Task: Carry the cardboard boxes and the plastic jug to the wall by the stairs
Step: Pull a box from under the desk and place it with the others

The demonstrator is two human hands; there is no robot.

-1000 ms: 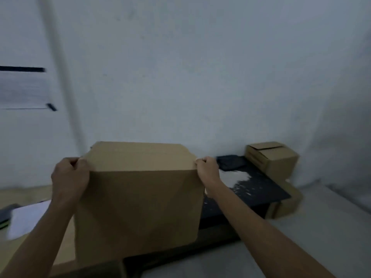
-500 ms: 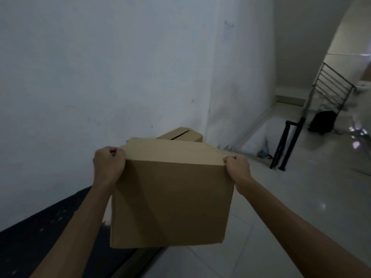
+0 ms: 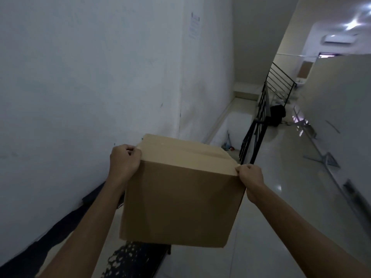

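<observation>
The white wall point(image 3: 90, 77) runs far toward the stair railing point(image 3: 259, 125) on the right, and one cardboard box point(image 3: 180, 197) is mid-carry, near and off the floor, left hand point(image 3: 124, 163) and right hand point(image 3: 250, 175) clamped on its top corners; no jug visible.

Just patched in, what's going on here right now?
A person is carrying a closed cardboard box in front of them, off the floor. The left hand and the right hand each grip a top corner edge. The white wall runs along their left, and the black stair railing lies ahead to the right. The plastic jug isn't in view.
</observation>
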